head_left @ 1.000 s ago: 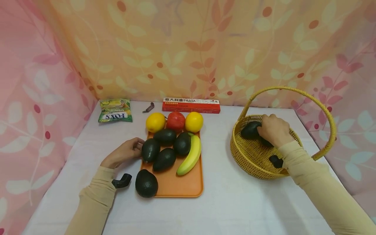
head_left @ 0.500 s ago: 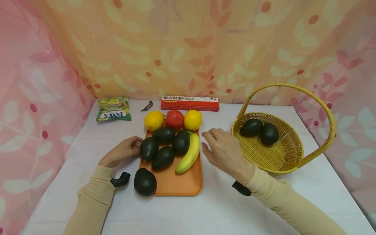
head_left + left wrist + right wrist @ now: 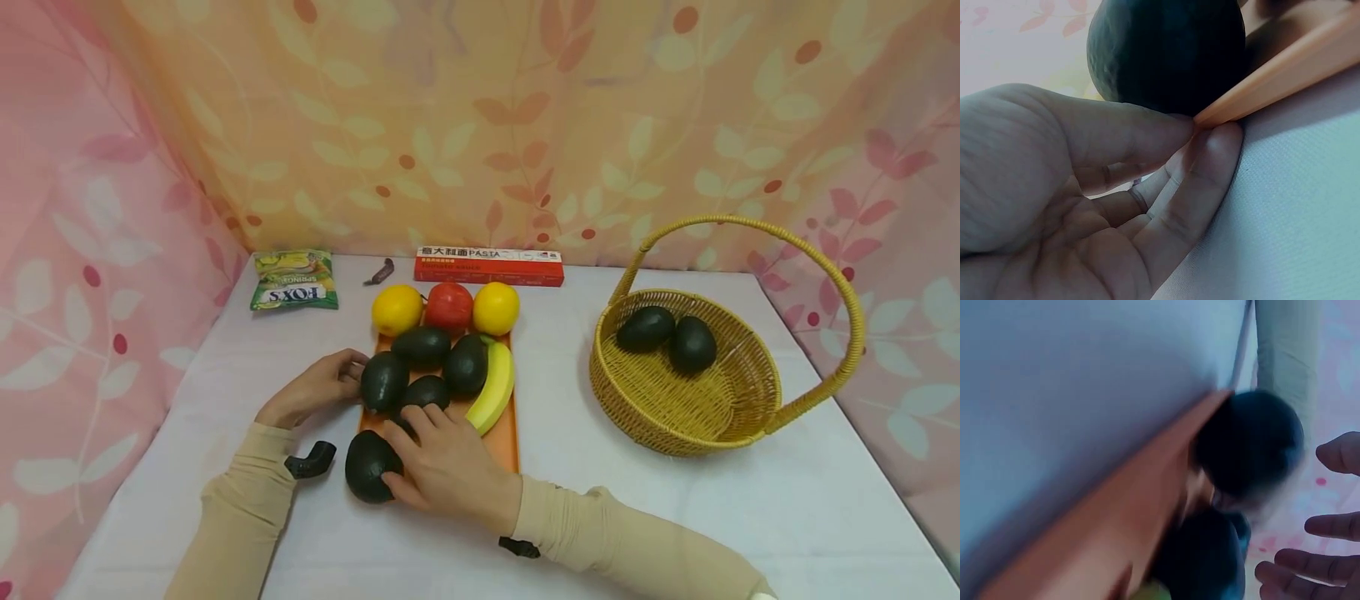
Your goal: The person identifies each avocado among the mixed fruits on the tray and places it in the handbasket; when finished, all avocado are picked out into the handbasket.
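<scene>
My left hand (image 3: 315, 390) pinches the left rim of the orange tray (image 3: 507, 454); the left wrist view shows thumb and fingers gripping the tray edge (image 3: 1285, 69), with an avocado (image 3: 1166, 50) just above. Over the tray's near part hovers my right hand (image 3: 453, 467), fingers spread, beside the avocado (image 3: 367, 467) at the near left corner. In the right wrist view its fingers (image 3: 1329, 526) stand apart from that avocado (image 3: 1250, 440). Several more dark avocados (image 3: 422, 347) lie on the tray with a banana (image 3: 495, 392), partly hidden by the right hand.
A wicker basket (image 3: 611, 400) with a tall handle stands at right, two avocados (image 3: 692, 344) inside. Two yellow fruits (image 3: 496, 308) flank a red one (image 3: 448, 308) at the tray's far end. A red pasta box (image 3: 487, 268) and a green FOX'S bag (image 3: 294, 282) lie behind.
My right hand has let go of an avocado in the basket and swung left across the table to above the tray's near part. The left hand stays at the tray rim.
</scene>
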`<state>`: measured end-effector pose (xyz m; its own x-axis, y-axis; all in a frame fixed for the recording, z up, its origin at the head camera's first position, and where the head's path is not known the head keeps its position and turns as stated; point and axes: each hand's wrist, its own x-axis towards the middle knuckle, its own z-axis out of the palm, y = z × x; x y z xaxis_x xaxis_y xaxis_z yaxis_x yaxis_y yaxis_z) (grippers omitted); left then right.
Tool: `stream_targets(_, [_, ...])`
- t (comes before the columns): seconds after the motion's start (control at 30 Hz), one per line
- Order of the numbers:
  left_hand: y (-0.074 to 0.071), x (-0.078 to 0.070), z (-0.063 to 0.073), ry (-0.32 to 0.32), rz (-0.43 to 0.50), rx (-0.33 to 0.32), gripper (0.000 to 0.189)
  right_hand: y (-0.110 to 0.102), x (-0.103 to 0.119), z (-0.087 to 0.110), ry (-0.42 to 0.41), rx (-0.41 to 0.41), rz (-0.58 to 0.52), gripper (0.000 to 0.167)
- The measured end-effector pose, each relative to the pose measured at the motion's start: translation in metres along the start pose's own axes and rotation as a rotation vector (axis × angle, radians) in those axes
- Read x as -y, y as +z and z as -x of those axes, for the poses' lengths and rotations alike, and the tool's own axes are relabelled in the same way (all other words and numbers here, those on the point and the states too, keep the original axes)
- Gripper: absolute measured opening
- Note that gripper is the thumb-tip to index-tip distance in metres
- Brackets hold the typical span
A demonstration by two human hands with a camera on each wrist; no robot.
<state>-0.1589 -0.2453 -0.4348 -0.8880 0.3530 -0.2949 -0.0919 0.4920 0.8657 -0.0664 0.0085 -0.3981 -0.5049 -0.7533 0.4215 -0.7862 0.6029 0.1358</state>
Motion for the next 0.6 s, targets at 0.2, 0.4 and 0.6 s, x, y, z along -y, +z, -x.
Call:
stream_targets(0.2, [0.0,0.001,-0.002,0.002,-0.011,-0.003,0.049,0.011,0.015,-0.002,-0.001,0.079,0.015,0.054])
stream_targets(0.4, [0.0,0.0,-0.001,0.003,-0.022,-0.004,0.046,0.016,0.021,0.0,-0.047,0.077,-0.001,0.047])
stream_targets(0.6, [0.0,-0.002,0.0,-0.006,-0.019,-0.001,0.047,0.018,0.023,0.0,-0.068,0.066,-0.021,0.045])
